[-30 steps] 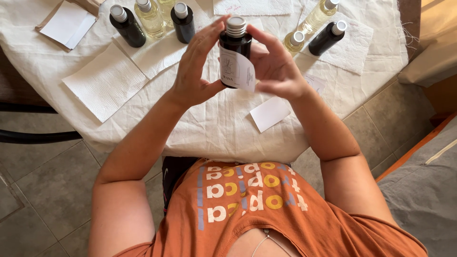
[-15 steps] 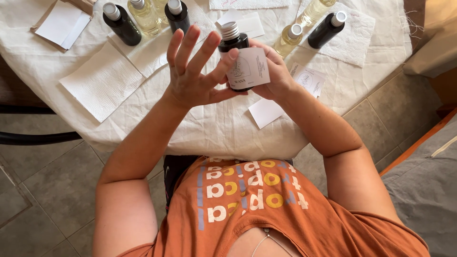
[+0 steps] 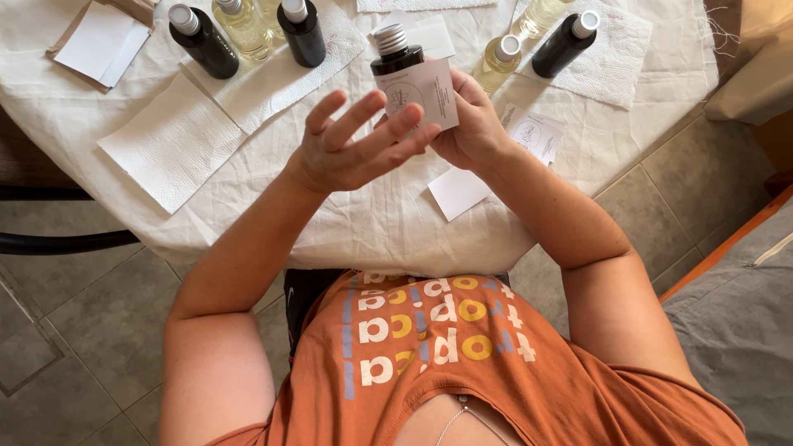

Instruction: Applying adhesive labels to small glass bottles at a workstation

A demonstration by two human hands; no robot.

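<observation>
A white cloth covers the surface point(image 3: 248, 190), bottles standing beyond the fingers. The right hand point(image 3: 471, 124) clasps the dark bottle point(image 3: 401, 62); the left hand point(image 3: 351, 149) is spread, fingers point(image 3: 396, 124) pressing its label point(image 3: 425, 91). A skewed press could crease the label.

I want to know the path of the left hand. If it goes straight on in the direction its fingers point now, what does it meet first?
The left hand points up and to the right, toward the white label on the dark bottle held by the right hand. It would probably meet that label first; the fingertips look almost on it, though depth is unclear.

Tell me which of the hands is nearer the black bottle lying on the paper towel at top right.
Right. The right hand holds a dark labelled bottle just below-left of the black bottle; the left hand is farther left.
</observation>
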